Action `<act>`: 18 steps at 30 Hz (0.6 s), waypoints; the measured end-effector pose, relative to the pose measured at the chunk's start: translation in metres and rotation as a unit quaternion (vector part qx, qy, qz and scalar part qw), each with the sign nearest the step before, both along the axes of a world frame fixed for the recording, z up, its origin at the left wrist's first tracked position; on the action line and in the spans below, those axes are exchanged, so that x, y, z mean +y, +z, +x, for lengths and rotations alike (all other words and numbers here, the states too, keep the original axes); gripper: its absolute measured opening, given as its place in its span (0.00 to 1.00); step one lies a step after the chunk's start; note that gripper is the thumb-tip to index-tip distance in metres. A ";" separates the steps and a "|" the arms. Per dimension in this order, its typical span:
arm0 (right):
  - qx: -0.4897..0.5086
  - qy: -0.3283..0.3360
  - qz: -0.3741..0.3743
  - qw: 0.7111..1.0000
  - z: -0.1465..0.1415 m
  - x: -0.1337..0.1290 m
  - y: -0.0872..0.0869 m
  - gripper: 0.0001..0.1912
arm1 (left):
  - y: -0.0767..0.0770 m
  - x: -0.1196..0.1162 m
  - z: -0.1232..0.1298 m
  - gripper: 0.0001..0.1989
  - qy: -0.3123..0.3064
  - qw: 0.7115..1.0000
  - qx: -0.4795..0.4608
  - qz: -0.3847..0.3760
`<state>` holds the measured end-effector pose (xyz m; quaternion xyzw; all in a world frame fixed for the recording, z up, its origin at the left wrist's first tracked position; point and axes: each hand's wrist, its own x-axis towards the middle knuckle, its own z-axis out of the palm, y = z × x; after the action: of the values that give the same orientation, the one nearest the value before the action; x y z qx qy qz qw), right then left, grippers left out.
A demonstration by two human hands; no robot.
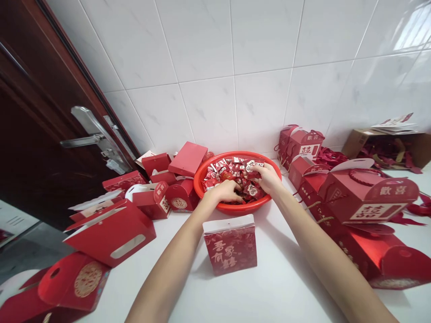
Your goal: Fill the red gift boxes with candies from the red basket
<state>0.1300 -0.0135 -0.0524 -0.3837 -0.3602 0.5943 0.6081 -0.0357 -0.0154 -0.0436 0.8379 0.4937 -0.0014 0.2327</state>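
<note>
Wrapped sweets (220,165) are heaped in a red plastic basket (242,207), set on the white worktop (208,300) near the tiled wall (208,116). The left hand (225,192) is lowered into the near side of the heap, its grip part-closed with curled fingers; the right hand (268,179) is placed at the heap's right side, its grip likewise part-closed. Whether a sweet is firmly held by either cannot be told, since the fingertips are lost among the wrappers. Each sweet is judged light and slick-skinned, best pinched across its middle. The lettered gift box (230,251) is stood upright before the basket; its thin card would be dented by squeezing, so it should be steadied by its side edges.
</note>
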 end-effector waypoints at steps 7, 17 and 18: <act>-0.003 -0.010 -0.011 1.000 -0.003 -0.003 0.004 0.10 | 0.006 -0.004 0.007 0.22 0.000 0.996 0.088 -0.025; -0.001 -0.019 0.000 1.000 -0.001 -0.003 0.004 0.13 | -0.012 0.013 0.008 0.35 -0.030 0.998 -0.045 -0.021; -0.001 -0.022 0.003 1.000 -0.001 -0.003 0.003 0.13 | -0.012 0.013 0.009 0.36 -0.025 0.999 -0.033 -0.024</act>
<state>0.1289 -0.0164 -0.0489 -0.3902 -0.3539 0.5795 0.6219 -0.0270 -0.0023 -0.0557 0.8436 0.4648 0.0085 0.2688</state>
